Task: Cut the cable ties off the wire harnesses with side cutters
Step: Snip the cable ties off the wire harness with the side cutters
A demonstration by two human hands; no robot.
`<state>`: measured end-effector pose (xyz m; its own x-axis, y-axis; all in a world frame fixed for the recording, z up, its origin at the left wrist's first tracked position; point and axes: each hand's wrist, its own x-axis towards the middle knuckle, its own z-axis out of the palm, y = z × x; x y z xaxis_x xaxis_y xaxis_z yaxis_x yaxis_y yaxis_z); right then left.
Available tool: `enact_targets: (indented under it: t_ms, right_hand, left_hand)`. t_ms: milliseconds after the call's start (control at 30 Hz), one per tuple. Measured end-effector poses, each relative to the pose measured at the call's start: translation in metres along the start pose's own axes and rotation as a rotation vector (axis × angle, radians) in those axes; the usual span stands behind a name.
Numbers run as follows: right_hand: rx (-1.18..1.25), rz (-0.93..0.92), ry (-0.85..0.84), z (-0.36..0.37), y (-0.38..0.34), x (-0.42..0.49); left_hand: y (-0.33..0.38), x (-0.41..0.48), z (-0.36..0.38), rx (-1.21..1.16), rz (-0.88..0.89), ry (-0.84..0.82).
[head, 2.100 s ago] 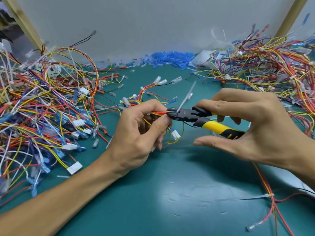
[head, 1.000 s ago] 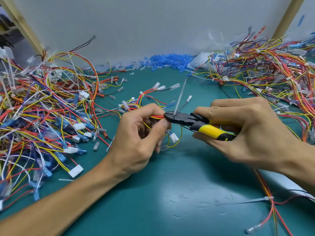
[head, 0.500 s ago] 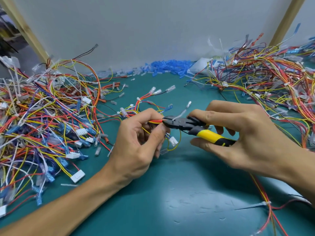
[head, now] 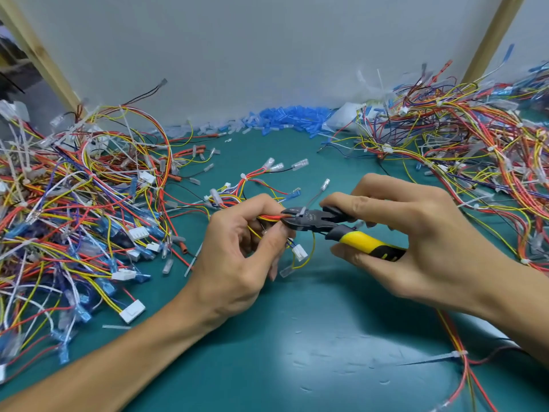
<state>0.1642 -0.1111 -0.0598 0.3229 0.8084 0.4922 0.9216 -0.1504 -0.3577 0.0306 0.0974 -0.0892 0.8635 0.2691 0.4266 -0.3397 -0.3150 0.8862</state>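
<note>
Nearest the viewer, on this side of the side cutters (head: 315,223), lies bare green mat (head: 297,352). The right hand (head: 416,242) curls round the yellow grips, with the forefinger over the top handle and the thumb under the lower one. To the left of the cutter nose, the left hand (head: 237,254) pinches the wire harness (head: 269,217) between thumb and forefinger, touching the tool's tip.

The move in hand turns on one relation. The red and yellow bundle runs left to right, nearly in line with the cutters, and the white cable tie (head: 302,211) sits on it right at the nose. The left hand is the nearer to the tie and the blades come in from the right. The jaws look nearly closed. Whether they have bitten through, I cannot tell. By my judgement, the tip must catch only the tie's band and not the wires beneath.

A white connector (head: 300,251) dangles just below the nose. Beyond the cutters the harness fans out to clear terminals. Further away, tangled piles (head: 74,218) lie to the left and right of the cutters, and a heap of blue sleeves (head: 291,114) lies at the wall.
</note>
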Motion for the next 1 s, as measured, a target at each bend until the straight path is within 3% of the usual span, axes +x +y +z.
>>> enact_targets:
  t_ms: [367, 733, 1000]
  right_hand:
    - [-0.11, -0.045, 0.008, -0.001, 0.0, 0.002]
    - [-0.033, -0.009, -0.006, -0.003, -0.003, 0.003]
    - [-0.103, -0.114, 0.04, -0.003, 0.004, 0.003]
  left_hand:
    - [0.002, 0.002, 0.002, 0.066, 0.032, 0.032]
    - [0.009, -0.001, 0.002, 0.139, 0.032, 0.026]
    - [0.014, -0.003, 0.003, 0.209, 0.101, 0.021]
